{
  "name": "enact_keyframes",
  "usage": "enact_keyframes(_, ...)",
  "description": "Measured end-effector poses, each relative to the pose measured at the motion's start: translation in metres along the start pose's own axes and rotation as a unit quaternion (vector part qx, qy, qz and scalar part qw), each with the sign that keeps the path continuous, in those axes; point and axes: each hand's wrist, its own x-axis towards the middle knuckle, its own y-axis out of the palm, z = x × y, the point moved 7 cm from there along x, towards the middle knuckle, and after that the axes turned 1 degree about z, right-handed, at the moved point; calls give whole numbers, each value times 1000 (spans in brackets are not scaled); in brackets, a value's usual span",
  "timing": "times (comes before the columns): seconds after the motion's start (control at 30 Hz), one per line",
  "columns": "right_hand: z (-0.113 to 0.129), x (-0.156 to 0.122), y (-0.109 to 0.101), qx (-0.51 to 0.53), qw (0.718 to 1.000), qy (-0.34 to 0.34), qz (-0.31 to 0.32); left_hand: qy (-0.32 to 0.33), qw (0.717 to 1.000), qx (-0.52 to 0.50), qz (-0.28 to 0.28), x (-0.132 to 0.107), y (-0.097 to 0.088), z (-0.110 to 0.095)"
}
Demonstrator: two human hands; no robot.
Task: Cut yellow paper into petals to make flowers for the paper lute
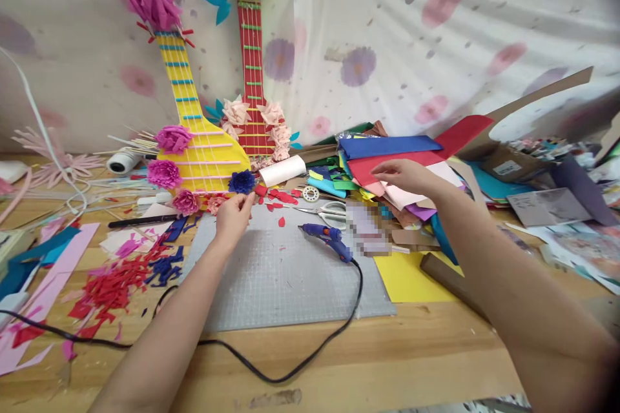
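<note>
My left hand [233, 216] reaches forward over the grey cutting mat [285, 271], its fingers pinched together just below a dark blue paper flower [241, 181] at the foot of the yellow paper guitar [203, 155]. Whether the fingers grip the flower or something small is unclear. My right hand [404, 174] hovers, fingers curved down, over a heap of coloured paper sheets [387, 161], touching the red and pink ones. A blue glue gun [329, 240] lies on the mat between my arms, its black cord [290, 368] trailing toward me.
A red paper guitar [252, 77] leans on the flowered cloth behind. Scissors [324, 209], a tape roll [310, 193] and a white paper roll [282, 170] lie beyond the mat. Red and blue scraps [121, 284] litter the left; cardboard [527, 110] and papers crowd the right.
</note>
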Motion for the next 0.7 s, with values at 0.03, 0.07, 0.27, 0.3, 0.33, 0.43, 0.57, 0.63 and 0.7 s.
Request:
enact_keyframes(0.03, -10, 7, 5, -23, 1000, 7, -2, 7, 1000, -11, 5, 0, 6, 0)
enact_keyframes(0.07, -17, 15, 10, -47, 999, 5, -6, 12, 1000, -25, 8, 1, 12, 2)
enact_keyframes(0.27, 3, 46, 44, -200, 965, -168, -25, 24, 998, -64, 10, 7, 35, 16)
enact_keyframes(0.3, 9, 49, 50, -235, 949, -206, -34, 24, 997, -75, 7, 8, 36, 18)
enact_keyframes(0.33, 15, 51, 55, -267, 933, -236, -42, 24, 996, -86, 2, 8, 37, 20)
enact_keyframes(0.43, 16, 60, 68, -325, 908, -262, -44, 27, 994, -104, -10, 7, 38, 22)
enact_keyframes(0.57, -1, 70, 68, -356, 905, -227, -48, 50, 996, -75, 1, 5, 45, 19)
enact_keyframes(0.63, -7, 70, 62, -360, 903, -225, -63, 59, 996, -59, 6, 6, 49, 18)
enact_keyframes(0.7, -12, 68, 57, -359, 903, -224, -73, 62, 997, -50, 6, 7, 51, 17)
